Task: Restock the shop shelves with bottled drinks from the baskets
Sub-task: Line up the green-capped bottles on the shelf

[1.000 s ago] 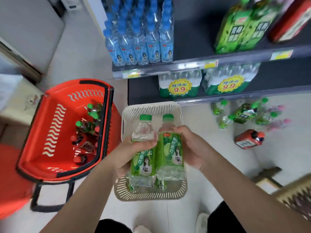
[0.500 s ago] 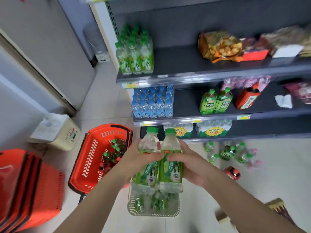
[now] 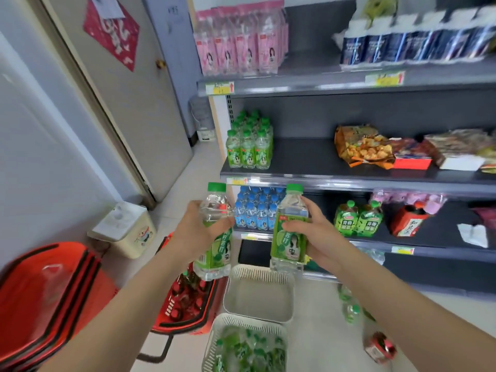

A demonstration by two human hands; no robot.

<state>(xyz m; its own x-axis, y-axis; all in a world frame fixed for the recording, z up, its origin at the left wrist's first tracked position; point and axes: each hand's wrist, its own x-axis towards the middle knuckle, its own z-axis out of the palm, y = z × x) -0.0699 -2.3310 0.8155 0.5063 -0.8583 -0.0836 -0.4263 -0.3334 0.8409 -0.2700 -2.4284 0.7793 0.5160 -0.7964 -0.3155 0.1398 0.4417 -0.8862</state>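
Pale shop floor [image 3: 316, 312] down low with two white baskets, the near basket [image 3: 214, 331] holding green-capped bottles and the second basket [image 3: 233, 280] just past it. Above those, the left hand [image 3: 198, 232] grips the left bottle [image 3: 214, 251] and the right hand [image 3: 319, 237] grips the right bottle [image 3: 288, 237]. They were touching half a second ago, now apart. Behind, the middle shelf [image 3: 308, 174] has a matching stocked cluster [image 3: 249, 149].
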